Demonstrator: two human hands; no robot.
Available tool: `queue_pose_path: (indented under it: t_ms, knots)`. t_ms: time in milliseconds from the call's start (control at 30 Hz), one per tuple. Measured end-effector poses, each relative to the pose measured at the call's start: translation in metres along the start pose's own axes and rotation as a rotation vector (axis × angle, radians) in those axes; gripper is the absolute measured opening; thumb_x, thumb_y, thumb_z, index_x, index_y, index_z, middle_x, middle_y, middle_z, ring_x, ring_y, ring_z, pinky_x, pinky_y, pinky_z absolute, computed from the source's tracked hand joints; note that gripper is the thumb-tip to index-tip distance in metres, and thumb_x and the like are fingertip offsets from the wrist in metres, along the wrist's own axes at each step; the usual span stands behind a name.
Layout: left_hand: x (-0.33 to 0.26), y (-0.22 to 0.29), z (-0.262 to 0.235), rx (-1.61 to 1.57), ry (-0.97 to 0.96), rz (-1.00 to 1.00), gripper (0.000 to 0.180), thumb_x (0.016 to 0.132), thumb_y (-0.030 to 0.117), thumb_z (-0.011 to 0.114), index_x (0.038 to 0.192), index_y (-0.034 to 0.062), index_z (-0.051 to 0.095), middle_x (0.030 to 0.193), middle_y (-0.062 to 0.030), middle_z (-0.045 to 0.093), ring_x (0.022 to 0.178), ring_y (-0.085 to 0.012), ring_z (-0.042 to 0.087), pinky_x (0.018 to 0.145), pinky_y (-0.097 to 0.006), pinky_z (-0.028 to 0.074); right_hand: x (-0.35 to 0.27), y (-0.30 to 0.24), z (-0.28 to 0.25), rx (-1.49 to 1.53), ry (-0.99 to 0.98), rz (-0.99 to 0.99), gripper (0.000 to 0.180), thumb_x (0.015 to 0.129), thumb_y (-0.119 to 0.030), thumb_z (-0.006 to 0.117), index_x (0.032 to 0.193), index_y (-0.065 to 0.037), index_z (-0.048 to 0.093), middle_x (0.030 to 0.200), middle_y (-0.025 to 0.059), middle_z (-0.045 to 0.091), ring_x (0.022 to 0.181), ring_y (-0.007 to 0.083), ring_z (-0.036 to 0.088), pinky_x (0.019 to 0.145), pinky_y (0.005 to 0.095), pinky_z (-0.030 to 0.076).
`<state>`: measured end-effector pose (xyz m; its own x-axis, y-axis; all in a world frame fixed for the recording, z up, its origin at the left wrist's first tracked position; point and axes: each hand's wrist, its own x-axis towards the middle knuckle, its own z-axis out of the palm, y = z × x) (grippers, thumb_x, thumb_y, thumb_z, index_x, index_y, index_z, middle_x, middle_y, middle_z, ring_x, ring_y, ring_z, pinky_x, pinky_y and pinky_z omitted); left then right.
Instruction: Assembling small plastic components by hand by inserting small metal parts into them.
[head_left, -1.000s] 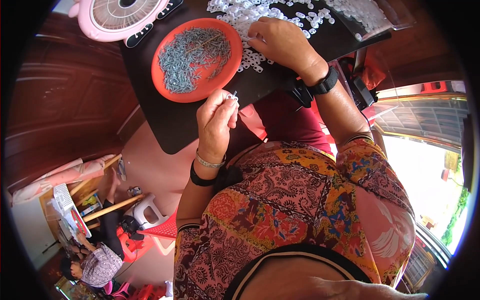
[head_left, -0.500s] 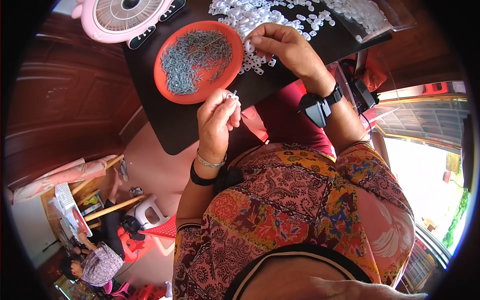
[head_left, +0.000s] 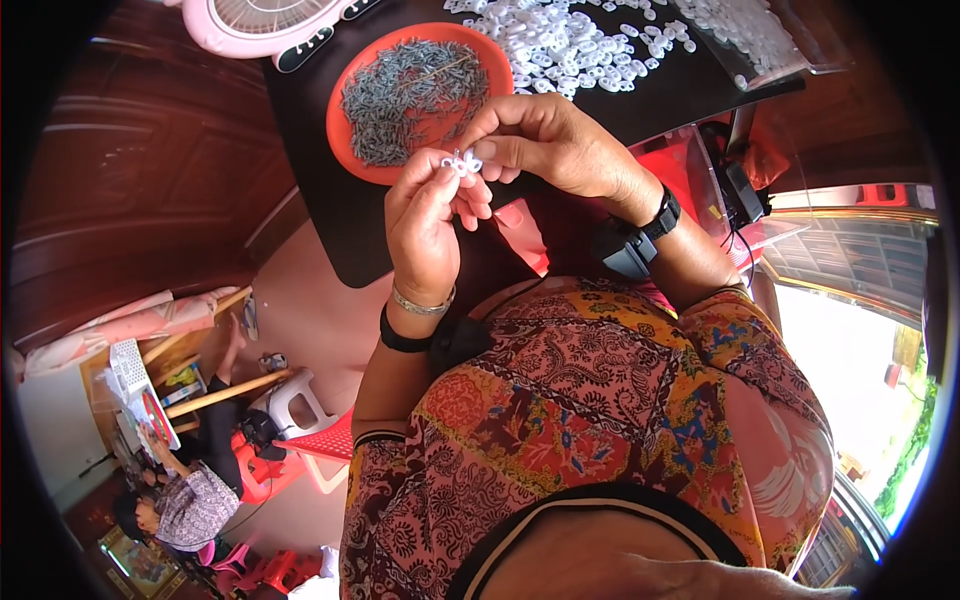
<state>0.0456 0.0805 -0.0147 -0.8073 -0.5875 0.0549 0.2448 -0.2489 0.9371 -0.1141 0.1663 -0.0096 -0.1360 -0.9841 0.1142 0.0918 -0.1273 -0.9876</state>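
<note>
My left hand (head_left: 428,215) and my right hand (head_left: 545,140) meet in front of my chest, fingertips together on a small white plastic piece (head_left: 461,162). Both pinch it from either side. Just beyond them stands an orange round dish (head_left: 350,150) filled with several thin grey metal pieces (head_left: 410,95). A heap of small white plastic pieces (head_left: 570,45) lies on the black tabletop (head_left: 330,220) further back. My right wrist wears a black watch (head_left: 662,212); my left wrist has a silver bangle and a black band.
A pink fan (head_left: 265,25) stands at the table's far left corner. A clear bag of white pieces (head_left: 760,35) sits at the far right. Down at the lower left another person (head_left: 185,505) sits by a low wooden table and red and white plastic stools.
My right hand left the white heap and came back to meet my left hand. Both hands now pinch the white piece together, closer to me.
</note>
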Motion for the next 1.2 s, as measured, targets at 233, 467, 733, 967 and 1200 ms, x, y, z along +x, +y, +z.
queue_pose_path:
  t_ms: [233,467,733,967,1200]
  knots:
    - [-0.0013,-0.0024,-0.0058,0.077,0.032,0.043,0.02,0.091,0.016,0.046,0.08,0.0016,0.054,0.072,-0.0076,0.06,0.058,-0.0109,0.053,0.052,-0.021,0.039,0.0015,0.0028,0.0031,-0.01,-0.041,0.025,0.011,0.09,-0.007,0.058,0.098,0.0,0.063,0.087,0.0007,0.063,0.079,0.0058,0.058,0.072,0.0206,0.048]
    - [-0.0042,-0.0056,-0.009,0.114,0.08,0.029,0.018,0.091,0.014,0.048,0.079,0.0016,0.054,0.07,-0.0049,0.058,0.056,-0.0077,0.049,0.05,-0.02,0.036,0.0023,0.0052,0.002,0.061,0.08,-0.035,0.013,0.086,-0.002,0.061,0.098,-0.001,0.062,0.089,0.0016,0.063,0.081,0.0074,0.058,0.076,0.0208,0.047]
    - [-0.0059,-0.0053,-0.0045,0.153,0.099,-0.04,0.014,0.089,0.01,0.051,0.078,0.0015,0.052,0.067,0.0001,0.051,0.054,-0.0038,0.041,0.046,-0.018,0.031,0.0008,0.0033,0.001,0.159,0.118,0.036,0.015,0.084,-0.002,0.063,0.099,0.0,0.062,0.088,0.0015,0.062,0.079,0.008,0.057,0.074,0.0213,0.047]
    - [-0.0066,-0.0049,-0.0032,0.173,0.111,-0.073,0.016,0.089,0.011,0.051,0.076,0.0014,0.052,0.068,0.0001,0.05,0.054,-0.0038,0.041,0.046,-0.018,0.032,-0.0009,0.0057,0.0027,0.057,0.1,-0.03,0.014,0.084,-0.003,0.064,0.098,0.002,0.063,0.089,0.0023,0.064,0.082,0.0089,0.059,0.076,0.0222,0.048]
    - [-0.0064,-0.0058,-0.0036,0.196,0.105,-0.084,0.017,0.09,0.012,0.052,0.076,0.002,0.051,0.068,0.0004,0.05,0.055,-0.0036,0.04,0.046,-0.018,0.032,-0.0022,0.0078,0.0025,-0.025,0.111,-0.063,0.015,0.084,-0.003,0.064,0.098,0.001,0.063,0.092,0.0039,0.064,0.087,0.0102,0.06,0.08,0.0231,0.048]
